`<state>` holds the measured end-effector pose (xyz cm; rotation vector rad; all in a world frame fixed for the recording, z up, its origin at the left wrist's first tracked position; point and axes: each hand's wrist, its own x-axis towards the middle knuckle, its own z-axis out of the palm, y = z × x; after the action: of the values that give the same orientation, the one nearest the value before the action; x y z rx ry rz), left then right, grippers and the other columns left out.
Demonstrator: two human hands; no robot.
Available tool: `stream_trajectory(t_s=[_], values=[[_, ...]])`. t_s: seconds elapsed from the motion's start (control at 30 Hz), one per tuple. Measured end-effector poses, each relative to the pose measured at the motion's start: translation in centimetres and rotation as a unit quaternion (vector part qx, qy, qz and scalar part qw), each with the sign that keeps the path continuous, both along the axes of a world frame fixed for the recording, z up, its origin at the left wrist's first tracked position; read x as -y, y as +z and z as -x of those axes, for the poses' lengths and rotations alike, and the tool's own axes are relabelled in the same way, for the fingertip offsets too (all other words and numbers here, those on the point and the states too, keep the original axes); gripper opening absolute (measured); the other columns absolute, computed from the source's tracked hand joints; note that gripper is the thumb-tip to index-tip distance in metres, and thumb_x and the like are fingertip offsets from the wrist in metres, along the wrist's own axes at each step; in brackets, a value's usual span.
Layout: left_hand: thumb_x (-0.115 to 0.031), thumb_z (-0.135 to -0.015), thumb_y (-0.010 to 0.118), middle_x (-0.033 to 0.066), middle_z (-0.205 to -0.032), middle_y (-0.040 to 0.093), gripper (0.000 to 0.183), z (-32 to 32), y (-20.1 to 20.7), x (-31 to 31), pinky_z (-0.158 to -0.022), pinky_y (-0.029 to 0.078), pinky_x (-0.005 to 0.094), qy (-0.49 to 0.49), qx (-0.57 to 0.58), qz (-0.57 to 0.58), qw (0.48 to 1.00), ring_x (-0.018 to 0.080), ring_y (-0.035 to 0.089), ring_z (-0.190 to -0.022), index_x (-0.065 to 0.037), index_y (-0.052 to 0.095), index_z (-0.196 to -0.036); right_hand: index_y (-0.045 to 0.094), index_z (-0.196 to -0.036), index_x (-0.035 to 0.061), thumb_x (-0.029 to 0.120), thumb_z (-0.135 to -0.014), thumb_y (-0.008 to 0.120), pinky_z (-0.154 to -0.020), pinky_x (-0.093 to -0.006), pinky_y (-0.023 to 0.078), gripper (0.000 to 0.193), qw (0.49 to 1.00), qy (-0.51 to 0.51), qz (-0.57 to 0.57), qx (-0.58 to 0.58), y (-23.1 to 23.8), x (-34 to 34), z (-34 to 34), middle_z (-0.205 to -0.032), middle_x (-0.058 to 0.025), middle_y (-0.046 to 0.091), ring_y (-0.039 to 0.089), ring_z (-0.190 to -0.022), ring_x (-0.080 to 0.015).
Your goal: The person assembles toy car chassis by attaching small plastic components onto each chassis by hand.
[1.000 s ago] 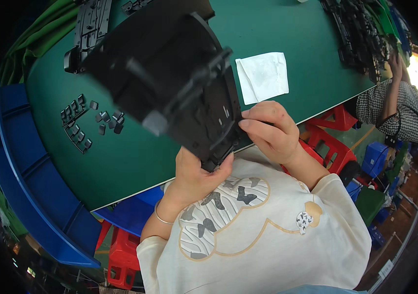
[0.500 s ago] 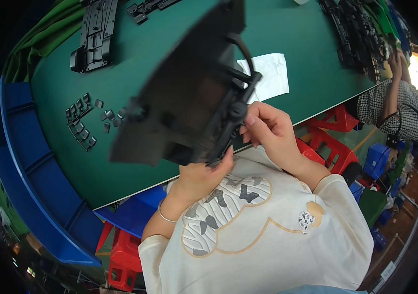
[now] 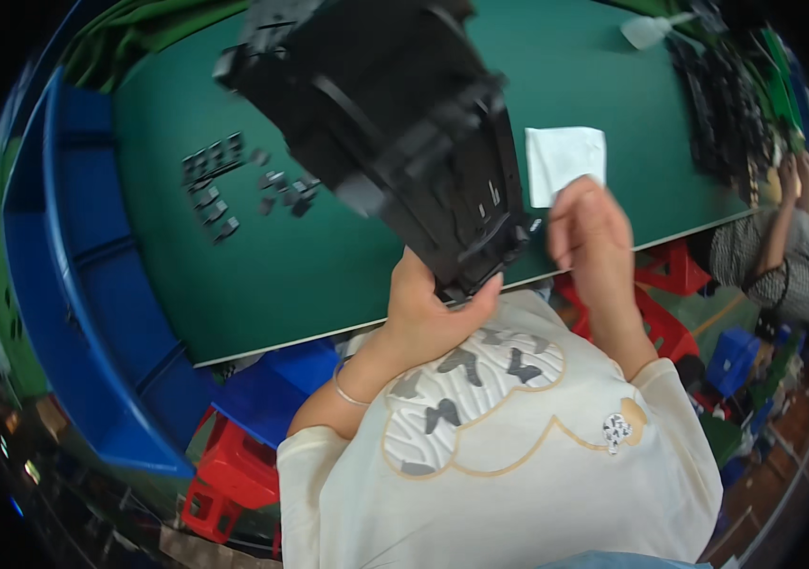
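Note:
My left hand (image 3: 437, 308) is closed around the near end of a large black moulded plastic part (image 3: 395, 123), holding it tilted above the table. Ribs and slots show on the side facing me, and the far end is blurred. To the right of the part, and apart from it, is my right hand (image 3: 592, 228). Motion smears its fingers, so their grip cannot be made out. Just beyond that hand lies a white cloth or paper square (image 3: 565, 156). Left of the part, small black plastic pieces (image 3: 281, 190) lie loose beside rows of similar black pieces (image 3: 213, 159).
A green table (image 3: 328, 284) lies under everything. Along its left side runs a blue divided tray (image 3: 110, 256). A pile of black parts (image 3: 717, 123) and a white bottle (image 3: 646, 33) are at the far right, near another person (image 3: 783, 247). Red stools (image 3: 234, 465) stand below.
The black part has turned and shows more of its ribbed side. My right hand has come away from it and moved right, while my left keeps hold. The whole view has shifted.

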<state>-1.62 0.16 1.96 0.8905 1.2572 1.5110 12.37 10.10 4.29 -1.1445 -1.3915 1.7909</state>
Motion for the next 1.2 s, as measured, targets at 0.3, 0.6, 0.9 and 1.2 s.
stream_trajectory(t_s=[0.3, 0.6, 0.9, 1.2], values=[[-0.01, -0.065, 0.063, 0.0123, -0.106, 0.046, 0.067, 5.9, 2.8, 3.6, -0.085, 0.042, 0.0362, 0.252, 0.036, -0.098, 0.962, 0.0217, 0.05, -0.095, 0.002, 0.028, -0.121, 0.051, -0.083, 0.0025, 0.006, -0.074, 0.056, -0.065, -0.0378, 0.043, 0.011, 0.831, 0.31, -0.447, 0.119, -0.4, -3.1, 12.3, -0.086, -0.0127, 0.05, 0.053, -0.078, -0.0296], [-0.012, -0.066, 0.063, 0.0117, -0.101, 0.048, 0.065, 7.1, 0.9, 5.5, -0.079, 0.045, 0.0332, 0.277, 0.087, -0.092, 0.953, 0.0209, 0.052, -0.09, 0.002, 0.03, -0.12, 0.046, -0.078, 0.0008, 0.003, -0.073, 0.056, -0.058, -0.0318, 0.043, 0.011, 0.809, 0.315, -0.474, 0.149, -0.1, -3.3, 12.2, -0.077, -0.009, 0.05, 0.052, -0.066, -0.0237], [0.005, -0.065, 0.061, 0.0117, -0.113, 0.041, 0.066, 2.9, 0.7, 1.1, -0.089, 0.036, 0.0317, -0.064, 0.134, 0.001, 0.989, 0.0188, 0.044, -0.104, 0.002, 0.027, -0.121, 0.056, -0.086, -0.0001, -0.001, -0.074, 0.055, -0.06, -0.0238, 0.043, 0.012, 0.934, 0.04, -0.26, 0.242, 1.8, -4.4, -2.2, -0.075, -0.004, 0.055, 0.052, -0.066, -0.0124], [0.006, -0.068, 0.058, 0.0109, -0.109, 0.044, 0.061, 1.9, 0.6, -0.1, -0.085, 0.04, 0.0291, -0.056, 0.121, 0.049, 0.99, 0.0173, 0.048, -0.099, 0.001, 0.027, -0.12, 0.057, -0.078, 0.0005, -0.002, -0.069, 0.059, -0.057, -0.0217, 0.038, 0.01, 0.874, 0.04, -0.369, 0.314, 1.1, -5.4, -2.0, -0.07, -0.0026, 0.054, 0.049, -0.063, -0.0111]])
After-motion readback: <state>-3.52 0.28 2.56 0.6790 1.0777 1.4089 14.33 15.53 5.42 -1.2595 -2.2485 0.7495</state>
